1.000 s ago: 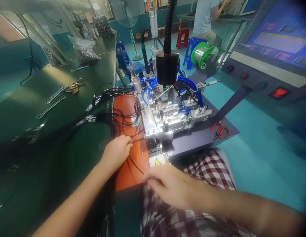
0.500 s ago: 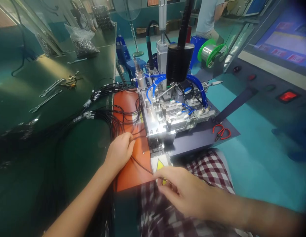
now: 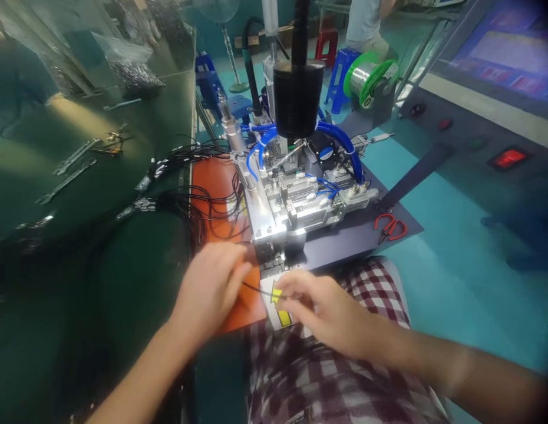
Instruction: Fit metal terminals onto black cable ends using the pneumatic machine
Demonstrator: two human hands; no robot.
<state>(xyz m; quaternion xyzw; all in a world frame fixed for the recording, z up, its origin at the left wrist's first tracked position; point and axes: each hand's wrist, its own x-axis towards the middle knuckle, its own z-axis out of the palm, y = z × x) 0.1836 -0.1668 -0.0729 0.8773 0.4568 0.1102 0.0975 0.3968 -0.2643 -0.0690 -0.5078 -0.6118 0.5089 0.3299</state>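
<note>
A thin black cable (image 3: 255, 287) runs between my two hands, above the orange mat (image 3: 245, 315) and the white plate (image 3: 270, 318) with a yellow warning mark. My left hand (image 3: 212, 285), slightly blurred, is closed on the cable over the mat. At the other end, my right hand (image 3: 320, 306) pinches it between thumb and fingers over the plate. Just beyond the hands stands a metal machine (image 3: 267, 227) with blue air tubes (image 3: 353, 153). Bundles of black cables (image 3: 181, 203) spread from the green table onto the mat.
Wrenches (image 3: 68, 179) and a bag of small metal parts (image 3: 130, 68) lie on the green table (image 3: 137, 265). Red-handled cutters (image 3: 390, 228) rest on the machine's base. A green wire spool (image 3: 371, 79) and a control panel (image 3: 486, 135) stand right. A person (image 3: 366, 26) sits behind.
My left hand has moved nearer to me, and my right hand has risen slightly. The span of cable between them is shorter. The whole view has shifted a little.
</note>
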